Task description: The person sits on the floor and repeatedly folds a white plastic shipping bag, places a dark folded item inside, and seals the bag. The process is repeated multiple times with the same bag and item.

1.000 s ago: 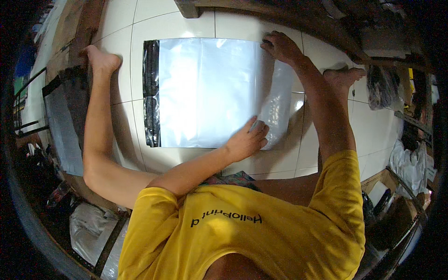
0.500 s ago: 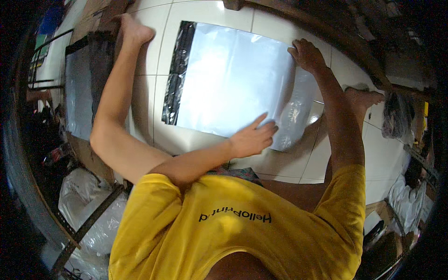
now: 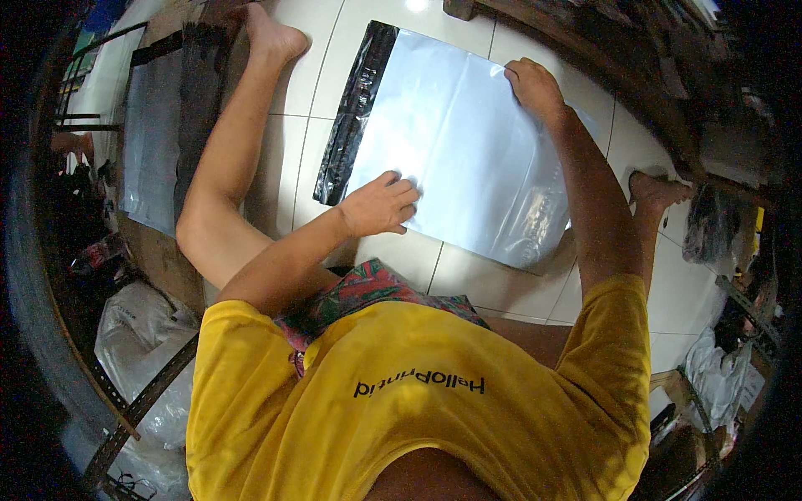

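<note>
A large white plastic mailing bag (image 3: 451, 125) lies on the tiled floor in front of me, between my bare legs. Black plastic runs down its left end, and its lower right part looks glossy and creased. My right hand (image 3: 536, 88) has its fingers bent over the bag's far right edge. Near the bag's left end, my left hand (image 3: 380, 204) rests at the near edge with curled fingers touching the plastic. Its grip on the underside is hidden.
Pale plastic bags with dark edges (image 3: 154, 138) lie beyond my left leg. A wooden beam (image 3: 601, 92) runs along the far right side. Bundled clear plastic (image 3: 138, 351) and a metal frame (image 3: 146, 401) stand at the lower left; plastic bundles (image 3: 714, 376) lie at the right.
My left hand has moved left along the bag's near edge, and its stretched finger is now curled. My right hand stays at the far right edge. The view has shifted slightly.
</note>
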Action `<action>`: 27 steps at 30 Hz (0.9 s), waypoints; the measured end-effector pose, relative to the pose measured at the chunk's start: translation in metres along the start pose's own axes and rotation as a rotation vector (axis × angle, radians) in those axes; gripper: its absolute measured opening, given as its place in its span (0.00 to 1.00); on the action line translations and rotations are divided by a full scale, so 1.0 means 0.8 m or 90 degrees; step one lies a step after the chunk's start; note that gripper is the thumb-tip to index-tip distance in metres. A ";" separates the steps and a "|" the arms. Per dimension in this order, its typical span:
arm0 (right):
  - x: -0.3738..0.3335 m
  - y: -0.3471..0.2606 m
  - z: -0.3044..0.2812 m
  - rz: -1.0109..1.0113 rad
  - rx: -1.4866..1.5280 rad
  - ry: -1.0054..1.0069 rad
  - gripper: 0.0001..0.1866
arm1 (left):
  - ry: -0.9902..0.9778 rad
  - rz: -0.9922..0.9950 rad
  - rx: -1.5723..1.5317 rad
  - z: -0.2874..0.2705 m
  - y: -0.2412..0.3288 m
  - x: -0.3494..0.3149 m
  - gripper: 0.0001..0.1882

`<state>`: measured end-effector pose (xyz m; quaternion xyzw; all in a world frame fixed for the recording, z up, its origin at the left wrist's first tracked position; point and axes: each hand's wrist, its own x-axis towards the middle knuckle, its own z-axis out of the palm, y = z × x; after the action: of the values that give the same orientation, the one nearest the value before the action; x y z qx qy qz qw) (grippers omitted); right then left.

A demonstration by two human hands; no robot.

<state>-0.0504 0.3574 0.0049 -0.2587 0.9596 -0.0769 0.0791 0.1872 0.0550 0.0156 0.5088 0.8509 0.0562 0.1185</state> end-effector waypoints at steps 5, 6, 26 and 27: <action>0.016 -0.004 0.026 0.055 0.056 0.029 0.14 | -0.013 0.018 -0.005 -0.006 0.005 -0.004 0.22; 0.019 -0.008 0.028 0.056 0.057 0.026 0.14 | -0.028 0.008 -0.003 -0.004 -0.001 -0.005 0.21; -0.303 -0.242 0.078 0.006 -0.107 -0.070 0.24 | 0.054 -0.044 0.076 0.026 0.040 0.009 0.12; -0.306 -0.241 0.078 -0.008 -0.129 -0.053 0.24 | 0.020 -0.060 0.062 0.021 0.040 0.009 0.14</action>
<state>0.2639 0.3104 0.0082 -0.2745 0.9567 0.0311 0.0917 0.2155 0.0762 0.0050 0.4723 0.8774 0.0174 0.0828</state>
